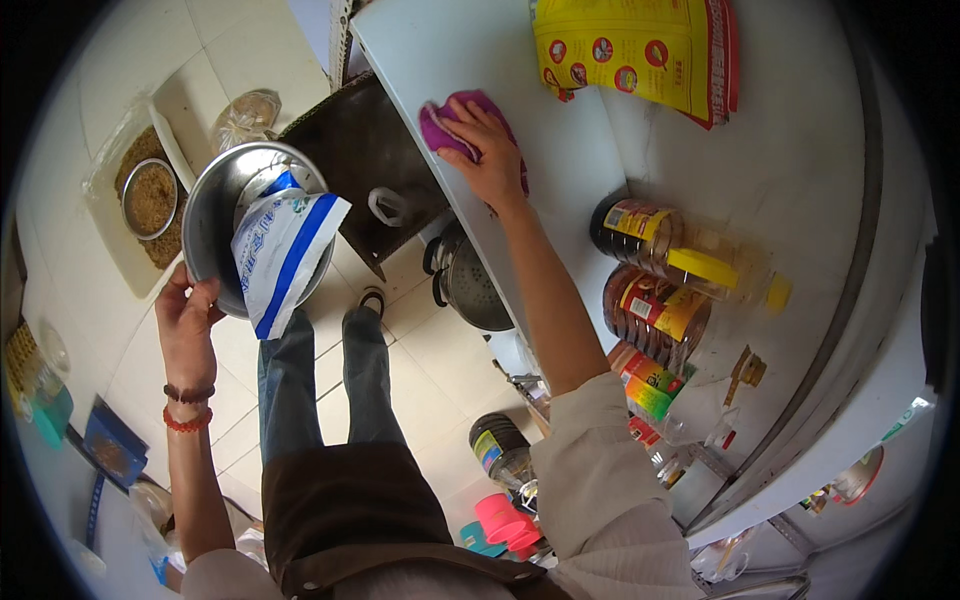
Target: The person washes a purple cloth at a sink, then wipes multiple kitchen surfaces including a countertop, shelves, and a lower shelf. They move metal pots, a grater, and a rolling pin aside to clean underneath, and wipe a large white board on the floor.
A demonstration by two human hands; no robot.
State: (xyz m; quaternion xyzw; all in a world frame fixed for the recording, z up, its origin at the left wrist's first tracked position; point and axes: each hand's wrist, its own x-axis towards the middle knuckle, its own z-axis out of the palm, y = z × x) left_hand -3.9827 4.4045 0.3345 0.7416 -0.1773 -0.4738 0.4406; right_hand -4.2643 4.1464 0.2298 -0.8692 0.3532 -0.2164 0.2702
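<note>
My left hand [187,304] grips the rim of a round stainless steel bowl [206,217], thumb on the near side, and holds it above the floor. Inside the bowl leans a white and blue printed plastic bag [289,251], its upper part sticking out over the rim. My right hand [487,154] presses a folded purple cloth [469,101] onto the pale shelf surface [540,247], close to its edge. Farther along that surface lies a yellow and red printed bag [619,56]. Bottles with dark liquid [645,311] stand to the right of my right forearm.
A white tub [172,150] with brown granular contents and a metal bowl [150,199] is at the left, beside a tied plastic bag [251,116]. Below the shelf sit a dark box [360,150] and a metal pot [472,281]. A pink container [506,517] is near my right side.
</note>
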